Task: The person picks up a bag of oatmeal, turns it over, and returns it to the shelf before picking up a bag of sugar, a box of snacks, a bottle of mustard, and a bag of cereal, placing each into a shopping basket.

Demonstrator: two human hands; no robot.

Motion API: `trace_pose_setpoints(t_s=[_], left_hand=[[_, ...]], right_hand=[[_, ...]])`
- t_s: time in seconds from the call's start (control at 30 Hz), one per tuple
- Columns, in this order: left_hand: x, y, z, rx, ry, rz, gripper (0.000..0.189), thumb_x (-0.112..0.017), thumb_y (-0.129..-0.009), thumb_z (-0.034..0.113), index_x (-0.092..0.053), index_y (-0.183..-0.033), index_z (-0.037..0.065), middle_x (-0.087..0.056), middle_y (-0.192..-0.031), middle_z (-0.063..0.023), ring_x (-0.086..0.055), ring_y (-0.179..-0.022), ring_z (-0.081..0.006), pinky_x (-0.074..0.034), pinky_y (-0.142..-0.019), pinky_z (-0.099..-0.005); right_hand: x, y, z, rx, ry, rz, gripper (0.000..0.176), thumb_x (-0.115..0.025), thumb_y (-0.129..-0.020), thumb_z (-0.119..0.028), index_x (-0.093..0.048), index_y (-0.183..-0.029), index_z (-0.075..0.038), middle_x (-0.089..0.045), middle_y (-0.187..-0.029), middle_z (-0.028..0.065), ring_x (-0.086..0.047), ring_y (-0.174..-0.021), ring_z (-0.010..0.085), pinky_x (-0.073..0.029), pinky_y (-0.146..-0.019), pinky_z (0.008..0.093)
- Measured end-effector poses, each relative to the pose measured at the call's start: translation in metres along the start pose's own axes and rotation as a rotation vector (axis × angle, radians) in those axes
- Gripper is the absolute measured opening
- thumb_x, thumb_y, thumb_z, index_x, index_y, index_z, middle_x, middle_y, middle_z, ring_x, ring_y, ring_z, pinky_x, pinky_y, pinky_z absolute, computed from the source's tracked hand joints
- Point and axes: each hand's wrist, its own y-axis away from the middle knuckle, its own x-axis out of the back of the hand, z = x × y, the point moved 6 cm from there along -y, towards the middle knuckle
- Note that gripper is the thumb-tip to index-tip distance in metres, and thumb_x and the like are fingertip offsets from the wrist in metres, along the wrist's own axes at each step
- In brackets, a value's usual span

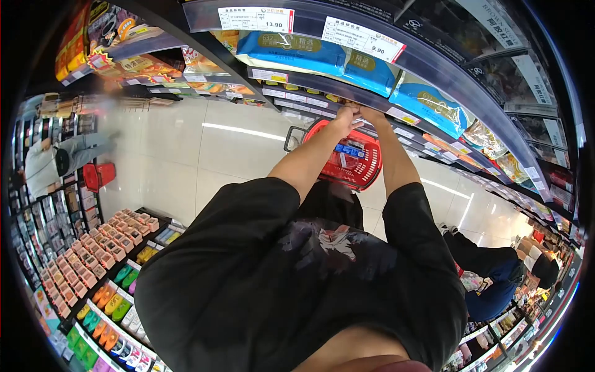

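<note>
Far to the left of the red basket [351, 162]: a person in a white top [42, 168], standing among shelves, with a second red carrier [99, 175] just beside them on the pale floor [186, 155].

Below and left of the red basket: a low display of small boxed goods [105, 245] in orange, green and yellow rows.

Directly below the red basket: a black shirt [297, 279], with both bare forearms reaching up past the basket on either side.

Just above the red basket, at its left upper edge: left hand [344, 118], fingers curled closed, knuckles pressed against the other hand. Cannot tell what, if anything, sits inside the grip.

Red basket itself between the two forearms, under the hands, tilted, grey handle [294, 137] sticking out to its left, a blue-labelled pack visible inside.

Just above the red basket, at its right upper edge: right hand [374, 116], likewise curled closed and touching the left, both against the shelf rail [396, 115]. Contents of the grip not visible.

Above the red basket: blue packs [291, 53] lying on the shelf, white price tags [256, 18] on the rail higher up.

Well to the lower right of the red basket: another person in dark clothes [496, 279], crouched low by the shelving.
</note>
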Motion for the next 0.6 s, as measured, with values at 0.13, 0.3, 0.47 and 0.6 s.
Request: trace_pose_setpoints(t_s=[0.13, 0.3, 0.47, 0.6], left_hand=[[0.002, -0.003, 0.000, -0.014, 0.010, -0.025, 0.028, -0.040, -0.086, 0.011, -0.041, -0.113, 0.014, -0.044, -0.115, -0.0036, -0.043, -0.107, -0.0212, -0.039, -0.089, -0.0439], [-0.006, 0.007, 0.002, -0.045, 0.008, 0.044, 0.038, -0.036, -0.085, 0.009, -0.035, -0.123, 0.012, -0.045, -0.112, -0.0063, -0.045, -0.105, -0.0228, -0.039, -0.088, -0.0453], [0.006, 0.008, -0.052, -0.054, 0.003, 0.153, 0.045, -0.037, -0.084, 0.009, -0.032, -0.129, 0.013, -0.050, -0.105, -0.0068, -0.050, -0.093, -0.0208, -0.042, -0.081, -0.0434], [0.022, 0.029, -0.104, -0.002, 0.071, 0.155, 0.040, -0.034, -0.087, 0.012, -0.036, -0.127, 0.009, -0.053, -0.103, -0.0077, -0.051, -0.095, -0.0204, -0.041, -0.083, -0.0405]], right_hand=[[-0.005, 0.000, 0.004, -0.046, -0.109, -0.005, 0.043, -0.042, -0.083, -0.019, -0.043, -0.124, -0.008, -0.037, -0.132, 0.0158, -0.030, -0.125, 0.0285, -0.021, -0.103, 0.0358], [-0.007, 0.006, 0.017, -0.008, -0.088, 0.263, 0.036, -0.049, -0.074, -0.011, -0.053, -0.109, -0.008, -0.057, -0.103, 0.0204, -0.055, -0.095, 0.0352, -0.044, -0.079, 0.0391], [-0.041, 0.052, 0.040, -0.001, -0.365, 0.332, 0.042, -0.053, -0.069, -0.005, -0.048, -0.110, -0.001, -0.057, -0.102, 0.0215, -0.055, -0.097, 0.0347, -0.044, -0.081, 0.0380], [-0.096, 0.072, 0.073, -0.014, -0.447, 0.163, 0.051, -0.052, -0.069, -0.004, -0.039, -0.119, -0.001, -0.054, -0.110, 0.0213, -0.054, -0.101, 0.0332, -0.044, -0.085, 0.0354]])
